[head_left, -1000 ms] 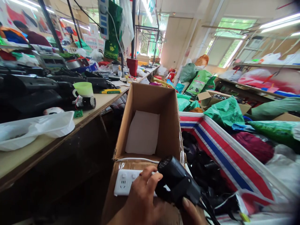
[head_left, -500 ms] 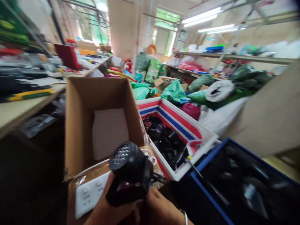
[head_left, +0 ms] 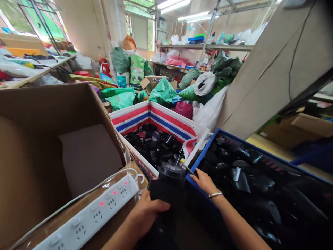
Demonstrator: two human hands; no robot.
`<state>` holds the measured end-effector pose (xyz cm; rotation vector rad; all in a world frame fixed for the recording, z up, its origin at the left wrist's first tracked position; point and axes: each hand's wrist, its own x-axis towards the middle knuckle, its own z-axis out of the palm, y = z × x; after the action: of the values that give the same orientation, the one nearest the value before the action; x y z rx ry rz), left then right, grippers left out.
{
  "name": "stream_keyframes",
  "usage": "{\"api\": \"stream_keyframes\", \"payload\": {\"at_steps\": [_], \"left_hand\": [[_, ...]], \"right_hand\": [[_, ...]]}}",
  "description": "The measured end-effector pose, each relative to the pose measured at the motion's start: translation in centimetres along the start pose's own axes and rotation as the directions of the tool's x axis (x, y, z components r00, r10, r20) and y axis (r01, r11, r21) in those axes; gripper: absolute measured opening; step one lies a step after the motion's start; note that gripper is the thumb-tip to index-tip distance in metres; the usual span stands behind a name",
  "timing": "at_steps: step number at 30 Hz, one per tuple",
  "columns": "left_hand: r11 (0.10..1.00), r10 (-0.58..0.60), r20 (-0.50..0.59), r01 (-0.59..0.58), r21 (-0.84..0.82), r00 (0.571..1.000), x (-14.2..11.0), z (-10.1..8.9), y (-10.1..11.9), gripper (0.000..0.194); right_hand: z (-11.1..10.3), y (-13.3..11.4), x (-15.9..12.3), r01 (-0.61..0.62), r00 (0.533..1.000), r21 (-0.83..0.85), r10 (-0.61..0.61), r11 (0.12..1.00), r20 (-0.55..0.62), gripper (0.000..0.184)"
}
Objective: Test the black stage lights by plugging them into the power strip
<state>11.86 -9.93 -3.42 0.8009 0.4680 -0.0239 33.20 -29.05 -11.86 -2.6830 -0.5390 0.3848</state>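
My left hand (head_left: 148, 215) is wrapped round a black lamp (head_left: 166, 191), its round, clear-faced head pointing up and away. The lower part of the lamp is lost in dark shadow. To the right, my right hand (head_left: 204, 182) is at the near left rim of a blue crate (head_left: 201, 158), fingers closed on a thin rod (head_left: 188, 169) with a yellow end. That end reaches over the corner of a white bin (head_left: 153, 171), which is lined with striped cloth and holds many black parts. More black plastic pieces (head_left: 241, 180) fill the blue crate.
An open cardboard box (head_left: 104, 111) stands at left with a loose flap inside. A white power strip (head_left: 104, 208) with red lights and a cable lies along its near side. Green bags (head_left: 162, 92) and sacks are piled behind; a slanting panel (head_left: 249, 97) rises at right.
My right hand has left the lamp and moved right to the rod. The lamp stays in my left hand, its head tipped further away. The view has swung right.
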Motion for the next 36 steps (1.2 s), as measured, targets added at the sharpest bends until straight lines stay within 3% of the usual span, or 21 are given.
{"api": "stream_keyframes", "payload": {"at_steps": [4,6,13,16,19,22,27,29,33,36], "left_hand": [[0.992,-0.12,-0.018,0.119,-0.048,0.993,2.4,2.0,-2.6,0.044],[0.988,-0.152,-0.03,0.151,-0.034,0.988,4.0,2.4,-3.5,0.043],[0.969,-0.228,-0.089,0.235,0.08,0.97,9.4,3.1,-6.7,0.051],[0.962,-0.234,-0.093,0.245,0.125,0.968,10.8,3.3,-8.6,0.046],[0.961,-0.217,-0.084,0.228,0.154,0.973,11.4,3.2,-9.9,0.046],[0.962,-0.214,-0.067,0.222,0.159,0.975,11.5,3.0,-10.3,0.047],[0.947,-0.269,-0.078,0.278,0.163,0.96,11.6,3.1,-9.6,0.042],[0.94,-0.282,-0.084,0.293,0.173,0.956,11.7,3.2,-9.4,0.04],[0.928,-0.303,-0.101,0.318,0.197,0.948,11.8,3.3,-9.2,0.04],[0.926,-0.303,-0.108,0.32,0.2,0.947,11.7,3.4,-9.1,0.04]], "right_hand": [[2.2,1.4,0.1,-0.008,1.0,-0.065,0.008,0.998,-0.001,0.02],[1.5,1.3,-0.8,0.002,1.0,-0.043,-0.003,0.999,-0.028,0.024],[-4.6,2.0,-6.3,0.151,0.981,0.142,-0.131,0.978,-0.141,0.046],[-4.7,3.1,-8.7,0.215,0.969,0.156,-0.192,0.964,-0.153,0.048],[-3.5,3.8,-10.5,0.185,0.982,0.159,-0.177,0.97,-0.067,0.046],[-3.0,3.9,-11.3,0.159,0.985,0.148,-0.148,0.976,-0.084,0.044],[-4.3,3.6,-10.8,0.24,0.926,0.098,-0.197,0.966,-0.322,0.043],[-4.2,3.9,-10.4,0.243,0.925,0.048,-0.216,0.969,-0.313,0.043],[-4.2,4.8,-9.6,0.18,0.973,-0.027,-0.182,0.983,-0.144,0.044],[-6.6,4.0,-9.3,0.207,0.955,0.004,-0.201,0.978,-0.219,0.043]]}}
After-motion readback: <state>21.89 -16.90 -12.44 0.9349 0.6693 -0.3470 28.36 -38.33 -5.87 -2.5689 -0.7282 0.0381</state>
